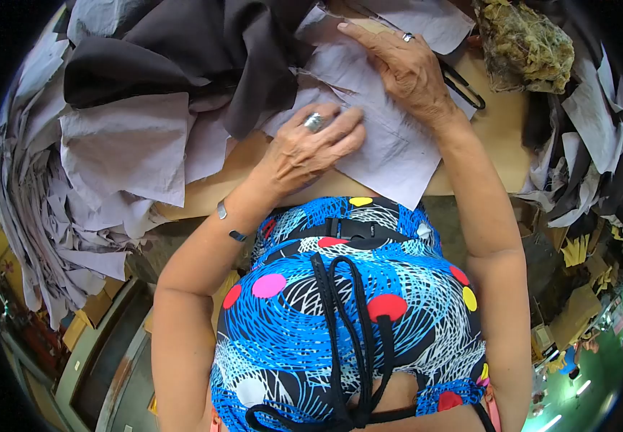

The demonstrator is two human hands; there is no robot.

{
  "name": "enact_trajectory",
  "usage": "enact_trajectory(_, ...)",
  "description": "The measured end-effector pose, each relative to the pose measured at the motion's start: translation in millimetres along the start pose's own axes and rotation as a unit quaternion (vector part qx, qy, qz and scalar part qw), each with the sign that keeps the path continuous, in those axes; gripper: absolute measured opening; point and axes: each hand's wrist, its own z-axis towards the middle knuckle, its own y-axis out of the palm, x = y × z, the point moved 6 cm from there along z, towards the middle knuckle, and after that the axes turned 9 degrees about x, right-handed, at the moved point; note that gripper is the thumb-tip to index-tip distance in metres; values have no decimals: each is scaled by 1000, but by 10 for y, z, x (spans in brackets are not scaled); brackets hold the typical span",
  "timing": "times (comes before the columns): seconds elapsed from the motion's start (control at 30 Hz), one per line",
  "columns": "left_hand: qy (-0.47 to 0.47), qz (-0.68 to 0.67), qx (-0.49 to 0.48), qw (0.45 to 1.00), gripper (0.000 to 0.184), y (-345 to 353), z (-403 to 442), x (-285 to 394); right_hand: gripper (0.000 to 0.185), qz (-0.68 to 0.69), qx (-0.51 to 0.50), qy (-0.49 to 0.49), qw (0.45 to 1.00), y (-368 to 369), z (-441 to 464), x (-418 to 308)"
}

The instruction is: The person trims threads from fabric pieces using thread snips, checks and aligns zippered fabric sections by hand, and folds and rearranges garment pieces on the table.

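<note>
A pale lilac-grey cloth piece (391,155) lies on the tan work surface, one corner hanging over the front edge. My right hand (412,75), wearing a ring, rests flat on its upper part with the fingers stretched out. My left hand (315,144), with a wide silver ring, is at the cloth's left side. Its fingers are curled and bent inward; the thumb and whatever they may pinch are hidden. Dark brown-black cloth (182,54) lies bunched beyond my left hand. Beside my right wrist is a black looped handle (464,85), partly covered.
A thick pile of pale cloth pieces (45,187) hangs off the left side, with another pale piece (124,147) on top. At the upper right sits a plastic-wrapped yellowish bundle (524,50). More grey and dark scraps (585,137) hang at the right edge of the table (506,147).
</note>
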Motion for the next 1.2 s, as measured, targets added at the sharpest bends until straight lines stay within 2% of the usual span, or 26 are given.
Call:
enact_trajectory(0.07,-40,9,25,999,34,-15,-48,-56,53,24,-8,39,999,-11,49,-18)
enact_trajectory(0.17,-58,0,41,997,33,-9,-72,-62,52,58,2,18,998,-68,224,-127)
enact_trajectory(0.27,-53,-4,24,998,33,-3,-83,-65,55,91,66,-71,991,51,193,-41)
enact_trajectory(0.37,-44,11,8,999,33,-24,-54,-56,56,47,27,34,998,88,105,-33)
enact_trajectory(0.47,-52,13,-5,999,33,-25,-40,-65,57,48,17,46,998,91,100,-26)
enact_trajectory(0.67,-74,55,4,996,31,-2,-44,-49,56,42,34,28,998,76,102,-47)
enact_trajectory(0.77,-26,37,-3,999,30,-31,-1,2,56,35,39,20,998,84,107,-52)
enact_trajectory(0.87,-22,18,-7,1000,30,-39,-3,-19,56,27,42,5,999,101,96,-48)
enact_trajectory(0.97,-77,28,7,997,31,-25,-42,-75,56,33,50,-1,998,75,106,-56)
enact_trajectory(1.2,-84,46,12,995,29,-36,-41,-66,57,20,34,16,999,104,72,-46)
